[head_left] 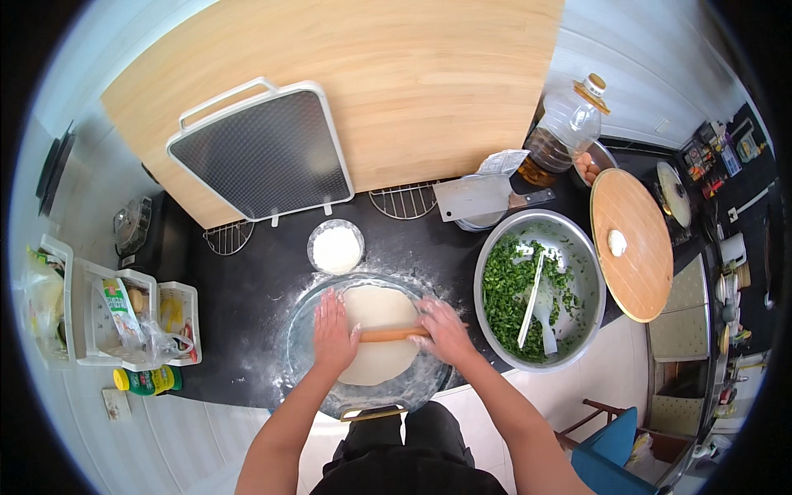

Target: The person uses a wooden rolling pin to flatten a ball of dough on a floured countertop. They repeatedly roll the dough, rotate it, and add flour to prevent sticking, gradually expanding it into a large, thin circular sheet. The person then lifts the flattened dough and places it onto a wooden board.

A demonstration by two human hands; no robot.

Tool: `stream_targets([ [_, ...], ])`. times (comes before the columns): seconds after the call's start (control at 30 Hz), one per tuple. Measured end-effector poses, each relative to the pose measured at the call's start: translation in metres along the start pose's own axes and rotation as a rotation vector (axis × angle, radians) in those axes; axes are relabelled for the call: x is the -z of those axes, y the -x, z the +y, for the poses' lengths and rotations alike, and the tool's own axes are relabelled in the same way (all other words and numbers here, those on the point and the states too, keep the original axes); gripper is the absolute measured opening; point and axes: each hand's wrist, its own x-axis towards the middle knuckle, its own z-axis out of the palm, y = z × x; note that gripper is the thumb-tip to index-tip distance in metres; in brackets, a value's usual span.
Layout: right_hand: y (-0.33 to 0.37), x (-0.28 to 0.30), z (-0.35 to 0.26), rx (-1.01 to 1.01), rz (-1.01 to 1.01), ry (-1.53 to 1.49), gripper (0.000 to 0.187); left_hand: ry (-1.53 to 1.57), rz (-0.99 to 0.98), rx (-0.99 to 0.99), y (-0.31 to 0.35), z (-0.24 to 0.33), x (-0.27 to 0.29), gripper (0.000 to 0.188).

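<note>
A wooden rolling pin (392, 334) lies across a flat, round sheet of dough (381, 363) on a floured round glass board (301, 363). My left hand (334, 332) rests flat over the pin's left end, fingers stretched forward and thumb beside the pin. At the other end, my right hand (443, 332) bends its fingers over the pin. Both palms hide the pin's ends. A small bowl of white flour (337, 247) stands just beyond the board. To the right, a large metal bowl (587, 330) contains chopped greens (507, 289), white chopsticks (531, 301) and a pale spatula (544, 322).
A cleaver (478, 198) lies across a container behind the metal bowl. Farther right are an oil bottle (569, 124), eggs (587, 165) and a round wooden lid (631, 264). A dark textured board (264, 153) leans at the back; white baskets (115, 313) stand left.
</note>
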Motion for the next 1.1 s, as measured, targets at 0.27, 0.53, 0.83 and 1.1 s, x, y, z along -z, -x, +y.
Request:
stream_targets([
  [0.27, 0.054, -0.004, 0.012, -0.108, -0.275, 0.201, 0.068, 0.085, -0.277, -0.031, 0.111, 0.040, -0.028, 0.079],
  [0.53, -0.011, -0.009, 0.023, -0.060, -0.083, 0.220, 0.059, -0.036, 0.005, 0.147, 0.024, 0.023, -0.026, 0.077],
  [0.83, 0.087, 0.009, 0.020, -0.061, -0.236, 0.094, 0.046, 0.164, -0.260, -0.089, 0.107, 0.064, -0.030, 0.076],
  [1.1, 0.035, -0.008, 0.004, 0.056, -0.171, 0.023, 0.041, 0.018, -0.009, 0.136, 0.066, 0.002, -0.016, 0.072],
])
